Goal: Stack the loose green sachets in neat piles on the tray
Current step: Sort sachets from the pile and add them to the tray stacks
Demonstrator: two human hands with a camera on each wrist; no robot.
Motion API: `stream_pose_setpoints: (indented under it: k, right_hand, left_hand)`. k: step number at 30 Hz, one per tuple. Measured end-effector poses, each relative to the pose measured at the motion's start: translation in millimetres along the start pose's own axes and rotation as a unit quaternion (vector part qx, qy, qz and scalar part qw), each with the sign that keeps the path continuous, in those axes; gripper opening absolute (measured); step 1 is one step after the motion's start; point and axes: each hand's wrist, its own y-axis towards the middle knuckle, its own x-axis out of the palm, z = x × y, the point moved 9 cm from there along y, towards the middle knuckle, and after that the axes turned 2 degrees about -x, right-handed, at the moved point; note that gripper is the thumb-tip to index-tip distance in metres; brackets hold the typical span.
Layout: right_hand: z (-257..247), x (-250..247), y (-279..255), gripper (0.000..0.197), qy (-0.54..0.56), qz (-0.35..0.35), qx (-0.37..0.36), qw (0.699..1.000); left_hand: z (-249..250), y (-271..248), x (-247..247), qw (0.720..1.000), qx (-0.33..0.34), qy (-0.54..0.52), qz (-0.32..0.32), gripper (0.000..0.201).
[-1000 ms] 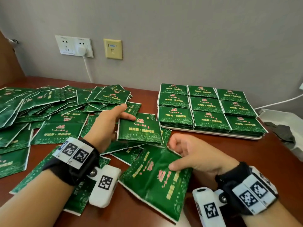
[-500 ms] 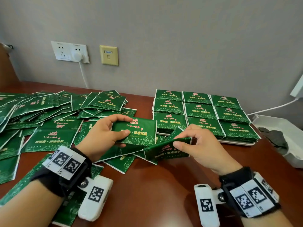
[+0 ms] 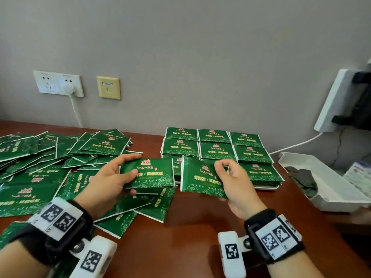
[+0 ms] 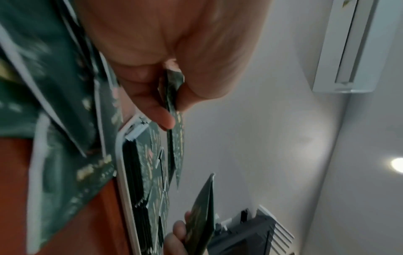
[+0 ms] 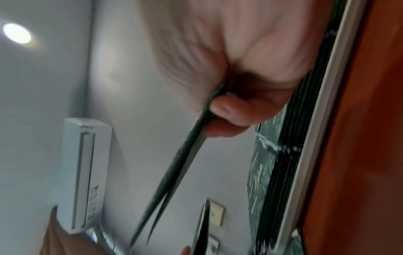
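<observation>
My left hand [image 3: 118, 177] grips a small stack of green sachets [image 3: 152, 175] by its left edge, lifted above the table; the left wrist view shows thumb and fingers pinching the sachets [image 4: 174, 120] edge-on. My right hand [image 3: 228, 175] pinches another green sachet [image 3: 198, 177] by its right side, held face-up just in front of the tray; in the right wrist view this sachet [image 5: 174, 172] runs edge-on from the fingers. The white tray [image 3: 267, 187] holds neat piles of sachets [image 3: 216, 151] in rows. Loose sachets [image 3: 40, 157] cover the table's left side.
A white open box [image 3: 325, 189] with dark cloth stands right of the tray. A white device [image 3: 341, 101] leans on the wall above it, its cable running behind the tray. Wall sockets [image 3: 58, 83] and a plugged cord sit at the back left. Brown tabletop [image 3: 190, 227] lies before me.
Both hands rose and moved toward the tray. The right hand's sachet turned from tilted to face-up in front of the tray's near piles; the left hand lifted its sachets off the heap.
</observation>
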Motion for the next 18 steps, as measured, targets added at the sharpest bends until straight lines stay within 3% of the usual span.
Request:
stream_pose_setpoints:
  k: [3,9,14,18]
  right_hand:
    - [-1,-34,7,0.017,0.060,0.027,0.032,0.997]
    - [-16,-124,13,0.027,0.116,0.058,0.003,0.992]
    - [-1,-195,23,0.031,0.084,0.134,0.007,0.987]
    - [18,-209,30,0.030,-0.004,0.183,0.012,0.983]
  left_hand:
    - [15,16,36,1.000,-0.002,0.011,-0.022,0.043]
    - [45,45,126,0.992,0.045,0.108,-0.049,0.033]
    - [29,54,185,0.978,0.058,0.191,-0.061,0.025]
    - [9,58,199,0.968,0.048,0.240,-0.044,0.023]
